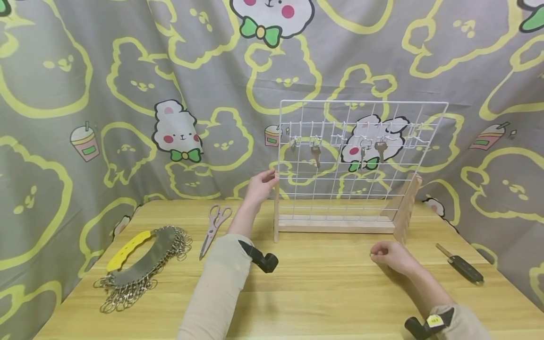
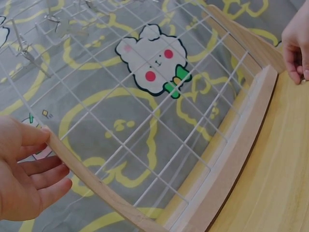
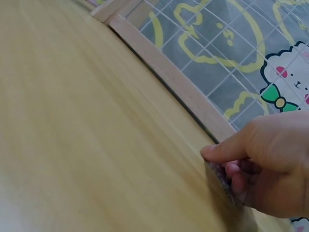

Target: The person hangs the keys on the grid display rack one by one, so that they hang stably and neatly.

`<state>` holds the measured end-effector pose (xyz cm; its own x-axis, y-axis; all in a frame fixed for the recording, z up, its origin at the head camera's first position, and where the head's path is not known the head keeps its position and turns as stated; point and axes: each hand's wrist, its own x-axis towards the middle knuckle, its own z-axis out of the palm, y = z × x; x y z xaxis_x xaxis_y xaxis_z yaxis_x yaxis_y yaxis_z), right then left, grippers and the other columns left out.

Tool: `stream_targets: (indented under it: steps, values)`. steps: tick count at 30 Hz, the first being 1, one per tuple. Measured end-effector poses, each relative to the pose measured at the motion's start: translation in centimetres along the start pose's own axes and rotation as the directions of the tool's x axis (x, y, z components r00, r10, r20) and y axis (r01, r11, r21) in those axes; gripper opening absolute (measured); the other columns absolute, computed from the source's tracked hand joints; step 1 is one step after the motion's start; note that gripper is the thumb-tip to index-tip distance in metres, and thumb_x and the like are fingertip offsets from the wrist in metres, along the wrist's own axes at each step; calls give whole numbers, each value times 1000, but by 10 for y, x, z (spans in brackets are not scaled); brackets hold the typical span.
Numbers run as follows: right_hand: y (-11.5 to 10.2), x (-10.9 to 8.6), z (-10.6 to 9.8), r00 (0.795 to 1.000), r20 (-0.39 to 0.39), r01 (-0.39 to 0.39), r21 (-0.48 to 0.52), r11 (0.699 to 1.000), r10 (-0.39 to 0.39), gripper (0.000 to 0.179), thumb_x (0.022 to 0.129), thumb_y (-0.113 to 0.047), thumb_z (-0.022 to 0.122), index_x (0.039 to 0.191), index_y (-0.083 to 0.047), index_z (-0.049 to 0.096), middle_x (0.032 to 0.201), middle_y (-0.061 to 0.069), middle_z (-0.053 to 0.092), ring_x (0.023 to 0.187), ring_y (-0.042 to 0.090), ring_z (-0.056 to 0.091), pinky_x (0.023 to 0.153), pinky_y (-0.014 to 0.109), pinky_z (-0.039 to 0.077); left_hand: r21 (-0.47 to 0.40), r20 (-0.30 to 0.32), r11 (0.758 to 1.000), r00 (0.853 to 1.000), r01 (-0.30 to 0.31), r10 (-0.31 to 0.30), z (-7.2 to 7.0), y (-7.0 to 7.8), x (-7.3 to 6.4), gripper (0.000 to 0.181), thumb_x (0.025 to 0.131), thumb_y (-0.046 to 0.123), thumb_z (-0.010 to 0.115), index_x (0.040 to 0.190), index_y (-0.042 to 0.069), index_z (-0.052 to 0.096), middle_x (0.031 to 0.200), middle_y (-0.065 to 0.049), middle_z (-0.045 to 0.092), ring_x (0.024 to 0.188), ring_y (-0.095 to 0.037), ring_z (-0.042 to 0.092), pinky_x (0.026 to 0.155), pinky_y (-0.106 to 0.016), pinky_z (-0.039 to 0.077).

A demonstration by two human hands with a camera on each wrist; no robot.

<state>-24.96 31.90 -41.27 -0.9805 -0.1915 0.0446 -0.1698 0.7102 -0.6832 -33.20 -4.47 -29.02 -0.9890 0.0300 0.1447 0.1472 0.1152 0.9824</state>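
Observation:
A white wire grid rack (image 1: 342, 186) with wooden feet stands at the back of the table, small keys (image 1: 316, 153) hanging from its hooks. My left hand (image 1: 260, 189) is at the rack's left wooden upright; thumb and forefinger pinch its upper edge, the other fingers loosely bent outside it. In front of the rack's right end, just above the tabletop, my right hand (image 1: 393, 257) has thumb and fingertips together. A thin greyish-brown piece (image 3: 219, 178) shows between them in the right wrist view; its kind is mostly hidden by the fingers.
To the right lies a black-handled flip key (image 1: 463, 268) with its blade out. Pink-handled scissors (image 1: 214, 229) and a curved grey plate (image 1: 146, 259) with a yellow handle and many metal rings lie left. A patterned curtain (image 1: 204, 85) hangs behind.

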Motion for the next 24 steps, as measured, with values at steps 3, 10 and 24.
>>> stream_targets:
  steps: [3, 10, 24]
  values:
    - [0, 1, -1, 999, 32, 6, 25, 1000, -7, 15, 82, -5, 65, 90, 6, 60, 77, 4, 54, 73, 15, 49, 61, 22, 44, -3, -2, 1000, 1000, 4, -4, 0, 0, 0, 45, 92, 13, 58, 135, 5, 47, 131, -13, 52, 121, -27, 47, 101, -37, 39]
    - [1, 2, -2, 999, 24, 39, 5, 999, -39, 14, 81, -4, 67, 88, 6, 59, 78, 4, 55, 75, 17, 49, 62, 23, 43, -6, 5, 1000, 1000, -1, 1, 0, -1, 0, 46, 92, 14, 58, 135, 4, 46, 132, -13, 51, 122, -27, 47, 101, -37, 39]
    - [6, 2, -4, 999, -22, -43, 90, 995, 45, 17, 79, -5, 70, 84, 4, 57, 70, 4, 56, 57, 13, 49, 47, 22, 44, -6, 8, 1000, 1000, 3, -3, -1, 0, 1, 46, 92, 14, 58, 136, 5, 46, 132, -13, 52, 122, -26, 47, 101, -37, 39]
